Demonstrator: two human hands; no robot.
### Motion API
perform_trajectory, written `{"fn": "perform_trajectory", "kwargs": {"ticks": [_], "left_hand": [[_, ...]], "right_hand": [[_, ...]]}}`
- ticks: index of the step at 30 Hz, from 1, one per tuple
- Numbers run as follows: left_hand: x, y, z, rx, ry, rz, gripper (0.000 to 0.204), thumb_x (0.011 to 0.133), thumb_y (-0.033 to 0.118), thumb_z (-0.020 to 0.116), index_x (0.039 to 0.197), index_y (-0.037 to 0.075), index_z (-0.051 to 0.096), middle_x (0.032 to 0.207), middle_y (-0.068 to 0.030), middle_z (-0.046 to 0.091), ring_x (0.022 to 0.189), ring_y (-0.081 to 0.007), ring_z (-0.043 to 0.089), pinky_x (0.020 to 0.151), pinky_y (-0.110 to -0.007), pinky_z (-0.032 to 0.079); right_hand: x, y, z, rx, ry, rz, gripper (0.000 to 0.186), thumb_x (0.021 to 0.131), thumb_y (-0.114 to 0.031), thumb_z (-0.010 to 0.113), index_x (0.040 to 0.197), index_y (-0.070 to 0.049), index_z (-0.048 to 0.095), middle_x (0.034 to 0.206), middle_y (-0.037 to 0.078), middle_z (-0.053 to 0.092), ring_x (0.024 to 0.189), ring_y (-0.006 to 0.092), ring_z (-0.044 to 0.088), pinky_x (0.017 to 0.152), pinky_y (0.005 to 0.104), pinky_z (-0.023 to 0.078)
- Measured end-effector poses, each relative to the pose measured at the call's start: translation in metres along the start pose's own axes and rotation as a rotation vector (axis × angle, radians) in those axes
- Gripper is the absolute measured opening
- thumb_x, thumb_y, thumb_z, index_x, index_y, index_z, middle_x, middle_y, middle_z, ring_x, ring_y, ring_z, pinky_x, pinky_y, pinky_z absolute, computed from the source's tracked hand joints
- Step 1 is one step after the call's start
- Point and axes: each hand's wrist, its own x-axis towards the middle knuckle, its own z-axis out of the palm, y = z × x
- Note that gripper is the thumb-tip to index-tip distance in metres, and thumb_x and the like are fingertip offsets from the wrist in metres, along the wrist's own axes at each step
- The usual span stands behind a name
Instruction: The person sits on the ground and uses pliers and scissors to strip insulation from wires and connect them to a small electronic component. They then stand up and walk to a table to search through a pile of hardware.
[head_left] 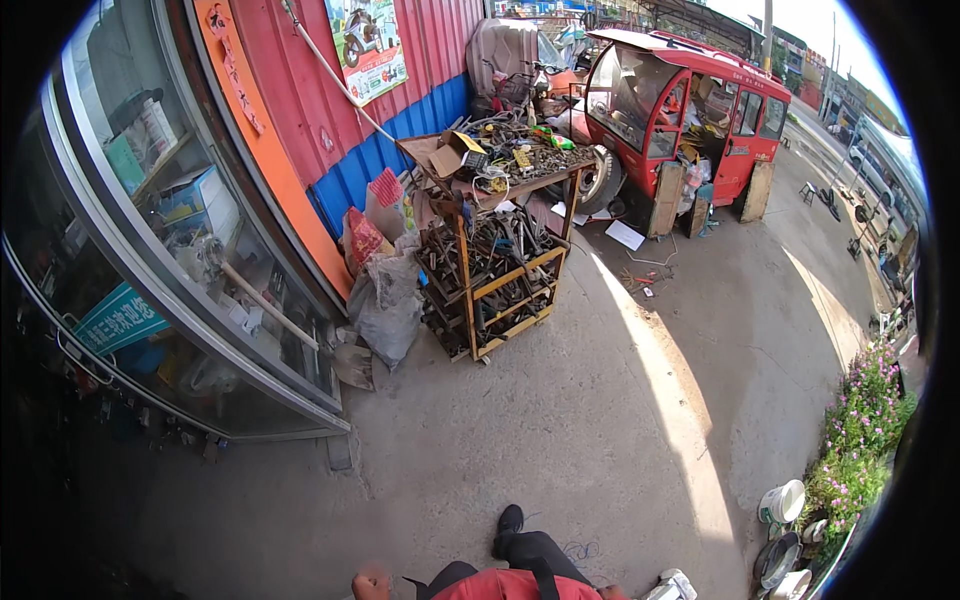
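Note:
At the lower edge, my left hand (371, 582) hangs beside my left leg. It is blurred and cut off by the picture's rim, so its fingers cannot be made out, nor anything in them. Only a sliver of my right hand (612, 593) shows, with its fingers hidden. Close to it on the right is a white object (672, 585), partly out of view; whether the hand touches it I cannot tell. Farther ahead stands a wooden-framed rack (466, 280) heaped with metal tools and parts. An opened cardboard box (457, 152) lies on its cluttered top.
Glass sliding doors (150, 250) line the left, with a shovel (352, 366) and grey plastic sacks (390, 315) beside them. Beyond the rack is a red enclosed vehicle (690, 120), with a loose wheel (600, 180) nearby. Buckets (782, 502) and pink flowers (860, 430) are at right.

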Motion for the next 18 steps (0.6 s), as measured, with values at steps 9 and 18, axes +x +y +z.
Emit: {"fn": "perform_trajectory", "kwargs": {"ticks": [9,18], "left_hand": [[0.144,0.026,0.071,0.321,0.152,0.233,0.013,0.088,0.012,0.065,0.097,0.004,0.069,0.081,-0.0131,0.067,0.079,-0.0329,0.066,0.073,-0.041,0.052],[0.330,0.268,0.142,-0.290,-0.134,-0.126,0.011,0.090,0.007,0.065,0.099,0.001,0.064,0.079,-0.0036,0.065,0.062,-0.0068,0.058,0.056,-0.023,0.047]], "right_hand": [[0.046,-0.212,-0.008,0.015,-0.058,-0.181,0.011,0.082,0.002,0.066,0.089,0.005,0.059,0.068,0.014,0.062,0.055,0.0283,0.065,0.046,0.0427,0.055],[0.110,-0.242,0.029,-0.009,-0.039,-0.190,0.007,0.078,-0.002,0.074,0.083,0.002,0.071,0.075,0.009,0.070,0.064,0.0168,0.065,0.062,0.0326,0.055]]}}
